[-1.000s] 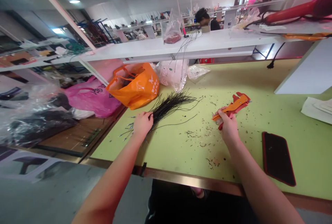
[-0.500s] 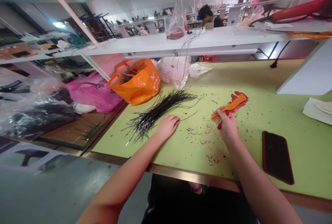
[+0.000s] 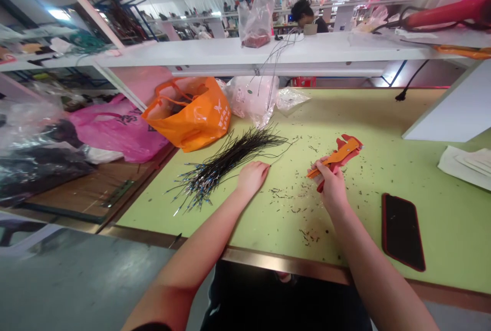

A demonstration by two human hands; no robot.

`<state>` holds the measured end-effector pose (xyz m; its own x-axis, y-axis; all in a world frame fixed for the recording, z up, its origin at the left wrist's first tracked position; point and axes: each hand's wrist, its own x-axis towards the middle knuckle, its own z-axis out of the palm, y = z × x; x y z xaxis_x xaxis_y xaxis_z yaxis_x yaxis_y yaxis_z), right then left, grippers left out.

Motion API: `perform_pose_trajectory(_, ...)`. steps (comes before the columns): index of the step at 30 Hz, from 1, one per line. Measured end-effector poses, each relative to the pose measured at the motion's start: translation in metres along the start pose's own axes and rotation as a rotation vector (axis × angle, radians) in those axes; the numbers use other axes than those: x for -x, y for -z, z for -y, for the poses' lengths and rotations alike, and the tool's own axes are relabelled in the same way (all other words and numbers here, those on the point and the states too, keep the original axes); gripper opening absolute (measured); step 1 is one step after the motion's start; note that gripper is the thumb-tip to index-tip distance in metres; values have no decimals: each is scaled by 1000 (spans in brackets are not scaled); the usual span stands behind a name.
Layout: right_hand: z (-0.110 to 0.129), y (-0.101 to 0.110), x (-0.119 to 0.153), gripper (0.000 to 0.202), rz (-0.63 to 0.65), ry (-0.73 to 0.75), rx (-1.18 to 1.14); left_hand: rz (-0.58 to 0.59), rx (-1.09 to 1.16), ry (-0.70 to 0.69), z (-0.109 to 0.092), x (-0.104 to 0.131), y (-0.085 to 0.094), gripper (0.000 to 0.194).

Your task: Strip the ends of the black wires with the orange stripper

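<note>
A bundle of thin black wires with blue and silvery ends at the lower left lies across the green tabletop. Just right of it my left hand rests low over the table, its fingers pinched together near a loose wire end; what they hold, if anything, is too small to make out. My right hand is wrapped round the handles of an orange and red hand tool, whose head points up and to the right. Small dark clippings are scattered between and around my hands.
A phone lies right of my right forearm. Behind the wires stand an orange bag and clear plastic bags. A white shelf crosses the back, with a white panel at right. A person sits beyond.
My left hand has moved slightly up and right, away from the wire bundle, its fingers closer together. My right hand still grips the tool. The view has shifted a little.
</note>
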<state>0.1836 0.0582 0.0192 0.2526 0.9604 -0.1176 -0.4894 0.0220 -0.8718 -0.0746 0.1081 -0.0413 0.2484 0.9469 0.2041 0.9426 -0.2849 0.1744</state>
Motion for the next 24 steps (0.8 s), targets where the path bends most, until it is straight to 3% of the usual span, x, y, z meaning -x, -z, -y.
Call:
perform_pose_trajectory(4, 1, 0, 1, 37, -3, -4, 12, -166, 53, 122, 23, -6, 20, 36)
perform_pose_trajectory(7, -1, 0, 0, 37, -5, -3, 33, -282, 54, 214, 43, -25, 35, 36)
perform_pose_trajectory(12, -5, 0, -2, 37, -17, -10, 46, -126, -72, 257, 59, -62, 40, 34)
perform_pose_trajectory(15, -6, 2, -3, 36, -18, -23, 45, -63, -83, 168, 50, -71, 31, 33)
perform_pose_trajectory(20, -8, 4, -4, 35, 0, -3, 51, -5, -86, -55, 15, -66, 6, 32)
perform_pose_trajectory(24, -7, 1, -4, 38, -13, -3, 15, 32, -92, -118, -2, -68, -7, 28)
